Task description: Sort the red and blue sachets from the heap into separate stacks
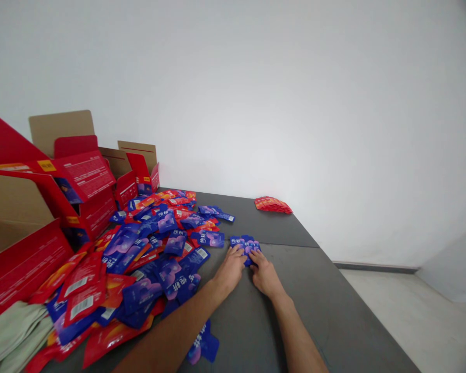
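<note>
Nearest me on the left, a pale green cloth (pixel 17 331) lies against a loose pile of red and blue packets (pixel 142 295), and a few blue packets (pixel 209 346) stick out beyond the left forearm. The pile spreads up the left side of the dark table (pixel 248 321). Farther along, the person's left hand (pixel 231 269) and right hand (pixel 267 277) rest side by side on a small group of overlapping blue sachets (pixel 245 241), fingers bent over their near part; I can't tell whether either grip is clamped on them. The sachets lie on the table, just right of the pile. Open red boxes (pixel 95 212) line the left side. Toward the far end, overlapping red sachets (pixel 272 204) sit near the white wall (pixel 275 103).
</note>
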Tool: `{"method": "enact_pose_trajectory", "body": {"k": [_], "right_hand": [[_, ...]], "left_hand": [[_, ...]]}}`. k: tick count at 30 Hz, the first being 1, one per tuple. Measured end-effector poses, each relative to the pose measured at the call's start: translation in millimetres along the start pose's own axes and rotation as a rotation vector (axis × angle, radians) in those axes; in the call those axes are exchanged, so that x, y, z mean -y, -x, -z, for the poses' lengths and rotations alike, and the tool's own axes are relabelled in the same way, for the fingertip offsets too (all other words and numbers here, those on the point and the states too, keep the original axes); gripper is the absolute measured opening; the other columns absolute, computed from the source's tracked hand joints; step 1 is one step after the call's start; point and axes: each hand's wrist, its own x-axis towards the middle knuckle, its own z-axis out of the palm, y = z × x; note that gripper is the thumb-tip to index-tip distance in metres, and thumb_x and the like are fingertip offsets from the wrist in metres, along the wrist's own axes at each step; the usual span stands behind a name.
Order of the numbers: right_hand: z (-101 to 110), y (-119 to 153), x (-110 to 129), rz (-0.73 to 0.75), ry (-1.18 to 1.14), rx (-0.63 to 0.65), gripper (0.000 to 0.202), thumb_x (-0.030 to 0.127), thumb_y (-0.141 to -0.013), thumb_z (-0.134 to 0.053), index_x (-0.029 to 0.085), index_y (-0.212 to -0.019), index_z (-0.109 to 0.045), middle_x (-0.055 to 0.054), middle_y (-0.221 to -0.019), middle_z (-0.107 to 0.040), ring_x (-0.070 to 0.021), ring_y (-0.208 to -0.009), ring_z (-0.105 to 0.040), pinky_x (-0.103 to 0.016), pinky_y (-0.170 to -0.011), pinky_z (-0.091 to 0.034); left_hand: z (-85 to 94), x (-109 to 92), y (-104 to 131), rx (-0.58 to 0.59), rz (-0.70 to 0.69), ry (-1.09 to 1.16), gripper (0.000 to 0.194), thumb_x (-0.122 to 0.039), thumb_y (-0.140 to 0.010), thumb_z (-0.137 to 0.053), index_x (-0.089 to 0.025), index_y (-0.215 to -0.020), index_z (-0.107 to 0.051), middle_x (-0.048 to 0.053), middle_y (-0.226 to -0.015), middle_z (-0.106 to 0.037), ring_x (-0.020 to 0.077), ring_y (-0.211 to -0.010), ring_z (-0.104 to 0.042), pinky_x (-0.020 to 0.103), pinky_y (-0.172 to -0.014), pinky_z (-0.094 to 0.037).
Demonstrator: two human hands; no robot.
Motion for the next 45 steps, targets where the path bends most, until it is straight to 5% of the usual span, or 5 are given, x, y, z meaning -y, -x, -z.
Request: {"method": "enact_pose_trajectory", "body": {"k": [9,21,30,40,45], "right_hand": [[2.9,1.8,4.1,-0.071,0.093,0.073,0.066,0.001,-0.079,-0.044,0.025,-0.139,-0.047,-0.008,-0.149,-0.042,-0.0256,-0.142,-0.03,-0.061,-0.111,-0.02],[-1.2,1.3,-3.0,-0.108,0.026,0.012,0.069,0.0,-0.08,-0.041,0.023,-0.145,-0.039,-0.011,-0.152,-0.037,-0.0258,-0.143,-0.028,-0.06,-0.112,-0.022],[-3.7,-0.7,-10.4,-0.144,0.052,-0.041,0.062,0.003,-0.08,-0.044,0.009,-0.142,-0.043,-0.019,-0.148,-0.041,-0.0275,-0.14,-0.034,-0.048,-0.113,-0.028],[-1.4,2.0,-7.0,-0.165,0.088,-0.004,0.063,0.001,-0.081,-0.039,0.018,-0.141,-0.045,-0.014,-0.151,-0.037,-0.0272,-0.144,-0.026,-0.058,-0.112,-0.025],[7.5,3.2,7.7,-0.148,0.1,-0.098,0.062,0.006,-0.081,-0.045,0.02,-0.142,-0.043,-0.013,-0.153,-0.035,-0.0299,-0.144,-0.024,-0.061,-0.109,-0.028]], "left_hand": [[9.4,3.4,0.7,-0.018,0.054,0.04,0.037,-0.016,-0.082,-0.054,-0.019,-0.117,-0.066,0.009,-0.132,-0.06,0.0229,-0.132,-0.043,0.043,-0.117,-0.024],[0.0,1.7,-12.1,-0.037,0.02,-0.005,0.035,-0.013,-0.081,-0.052,-0.017,-0.111,-0.069,0.009,-0.124,-0.064,0.0227,-0.128,-0.047,0.04,-0.113,-0.03],[-1.3,-2.1,-13.7,-0.053,0.012,0.038,0.035,-0.013,-0.081,-0.051,-0.017,-0.11,-0.069,0.011,-0.126,-0.063,0.0229,-0.129,-0.045,0.039,-0.114,-0.028],[-2.3,-11.8,-12.2,-0.016,0.077,-0.055,0.042,-0.016,-0.08,-0.049,-0.02,-0.118,-0.064,0.009,-0.13,-0.06,0.0261,-0.133,-0.038,0.05,-0.114,-0.023],[15.7,-2.8,-16.3,-0.119,0.097,-0.144,0.049,-0.021,-0.085,-0.045,-0.02,-0.133,-0.053,0.008,-0.142,-0.05,0.0254,-0.138,-0.032,0.046,-0.116,-0.02]]}}
